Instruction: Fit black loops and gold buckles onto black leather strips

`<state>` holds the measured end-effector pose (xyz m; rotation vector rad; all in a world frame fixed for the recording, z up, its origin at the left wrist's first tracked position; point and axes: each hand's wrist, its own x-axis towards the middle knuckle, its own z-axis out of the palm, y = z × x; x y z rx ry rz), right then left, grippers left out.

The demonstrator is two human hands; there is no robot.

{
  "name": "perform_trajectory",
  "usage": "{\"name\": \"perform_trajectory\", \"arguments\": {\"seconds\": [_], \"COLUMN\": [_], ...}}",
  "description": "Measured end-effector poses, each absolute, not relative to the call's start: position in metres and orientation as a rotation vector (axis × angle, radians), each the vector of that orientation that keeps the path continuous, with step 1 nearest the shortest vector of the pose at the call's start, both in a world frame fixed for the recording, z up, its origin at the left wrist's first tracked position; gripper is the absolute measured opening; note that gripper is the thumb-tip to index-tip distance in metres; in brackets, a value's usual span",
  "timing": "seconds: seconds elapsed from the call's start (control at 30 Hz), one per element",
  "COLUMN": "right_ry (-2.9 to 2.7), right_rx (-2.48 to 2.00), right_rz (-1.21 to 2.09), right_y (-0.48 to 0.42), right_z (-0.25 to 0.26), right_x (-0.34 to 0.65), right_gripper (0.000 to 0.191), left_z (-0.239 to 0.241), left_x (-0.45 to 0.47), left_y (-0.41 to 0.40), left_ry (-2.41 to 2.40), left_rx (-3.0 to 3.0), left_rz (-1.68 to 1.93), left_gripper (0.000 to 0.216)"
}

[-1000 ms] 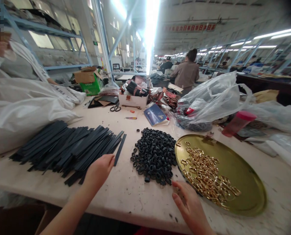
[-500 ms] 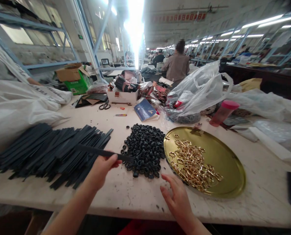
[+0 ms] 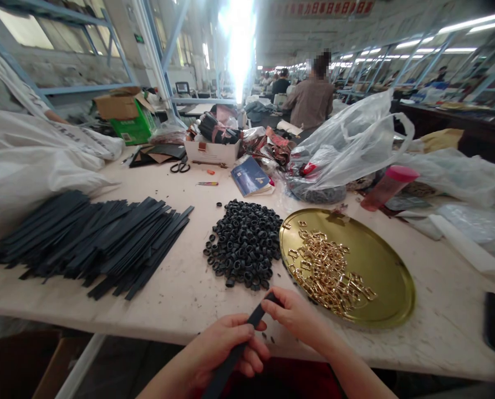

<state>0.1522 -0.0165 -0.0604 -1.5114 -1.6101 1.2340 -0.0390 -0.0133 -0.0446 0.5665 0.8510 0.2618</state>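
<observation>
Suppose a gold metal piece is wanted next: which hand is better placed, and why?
Probably the right hand: it is nearer the tray of gold metal pieces than the left hand. Both hold the black strip.

My pale table (image 3: 178, 271), dark strips (image 3: 106, 238) heaped at my left, small black rings (image 3: 247, 244) piled before me, gold-coloured tray (image 3: 382, 266) rightward, blue booklet (image 3: 250, 176), scissors (image 3: 179, 167), white box (image 3: 214, 153) farther back

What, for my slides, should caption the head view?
Left hand and right hand hold a black strip near black rings and a tray of gold buckles.
</observation>
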Motion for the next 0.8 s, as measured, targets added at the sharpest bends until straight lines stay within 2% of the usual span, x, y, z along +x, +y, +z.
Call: {"name": "perform_trajectory", "arguments": {"seconds": [0.17, 0.3, 0.4, 0.57, 0.73, 0.8], "right_ry": [-1.915, -2.043, -2.010, -1.846, -1.358, -1.153], "right_rx": [-1.799, -1.806, -1.767, -1.748, -1.508, -1.366], "right_rz": [0.419, 0.201, 0.280, 0.553, 1.243, 1.407], "right_y": [0.002, 0.003, 0.000, -0.003, -0.009, -0.014], "right_z": [-0.085, -0.100, -0.100, -0.092, -0.079, -0.075], "right_x": [0.146, 0.146, 0.147, 0.148, 0.149, 0.149], "right_gripper": [0.017, 0.008, 0.003, 0.009, 0.017, 0.021], "left_z": [-0.051, -0.050, -0.051, -0.056, -0.055, -0.054], "left_x": [-0.032, -0.034, -0.034, -0.029, -0.025, -0.024], "left_y": [-0.017, -0.018, -0.019, -0.021, -0.020, -0.021], "left_ry": [0.965, 0.989, 1.004, 1.035, 1.153, 1.154], "left_rx": [0.618, 0.572, 0.587, 0.811, 1.171, 1.258], "left_rz": [0.411, 0.420, 0.410, 0.408, 0.406, 0.387], "left_gripper": [0.030, 0.030, 0.030, 0.020, 0.023, 0.027]}}
